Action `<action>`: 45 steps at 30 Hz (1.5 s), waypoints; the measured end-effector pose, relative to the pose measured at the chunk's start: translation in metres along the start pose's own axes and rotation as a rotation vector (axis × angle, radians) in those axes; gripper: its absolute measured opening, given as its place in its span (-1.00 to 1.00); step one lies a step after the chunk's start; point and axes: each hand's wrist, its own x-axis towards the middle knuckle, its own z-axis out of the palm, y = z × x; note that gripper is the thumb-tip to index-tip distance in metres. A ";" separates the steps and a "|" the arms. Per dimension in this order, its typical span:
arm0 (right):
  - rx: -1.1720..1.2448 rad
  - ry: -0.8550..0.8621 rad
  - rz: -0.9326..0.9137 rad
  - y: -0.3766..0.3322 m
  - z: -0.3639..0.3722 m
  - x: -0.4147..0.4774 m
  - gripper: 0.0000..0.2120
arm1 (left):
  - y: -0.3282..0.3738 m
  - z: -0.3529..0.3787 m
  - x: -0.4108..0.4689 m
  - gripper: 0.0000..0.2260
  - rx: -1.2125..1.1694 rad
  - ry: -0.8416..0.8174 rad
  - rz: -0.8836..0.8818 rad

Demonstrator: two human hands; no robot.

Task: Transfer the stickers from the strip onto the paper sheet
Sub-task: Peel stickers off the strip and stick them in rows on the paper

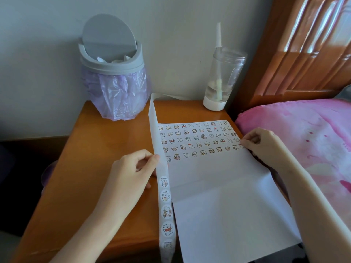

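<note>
A white paper sheet (218,196) lies on a wooden bedside table (106,168), its upper part covered with several rows of small cartoon stickers. A long white sticker strip (165,198) runs down the sheet's left edge, with round stickers on its lower part and bare backing above. My left hand (133,171) pinches the strip about midway. My right hand (262,143) pinches a small sticker with red on it at the sheet's right edge, level with the fourth row.
A grey swing-lid bin (112,59) with a purple bag stands at the table's back left. A clear bottle (222,80) with a straw stands at the back right. A pink blanket (313,139) and wooden headboard (303,44) lie to the right.
</note>
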 end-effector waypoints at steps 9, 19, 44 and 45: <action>0.114 0.185 -0.118 -0.036 0.000 -0.016 -0.94 | 0.001 0.000 0.000 -0.81 -0.083 0.037 0.006; 0.517 -0.382 -0.337 -0.132 0.049 -0.093 -0.94 | 0.005 -0.006 -0.003 -0.78 -0.236 0.183 0.059; 0.515 -0.217 -0.301 -0.133 0.061 -0.095 -0.88 | 0.011 -0.010 -0.007 -0.78 -0.309 0.095 0.033; 0.484 -0.196 -0.325 -0.133 0.061 -0.096 -0.87 | 0.010 -0.010 -0.007 -0.78 -0.301 0.098 0.024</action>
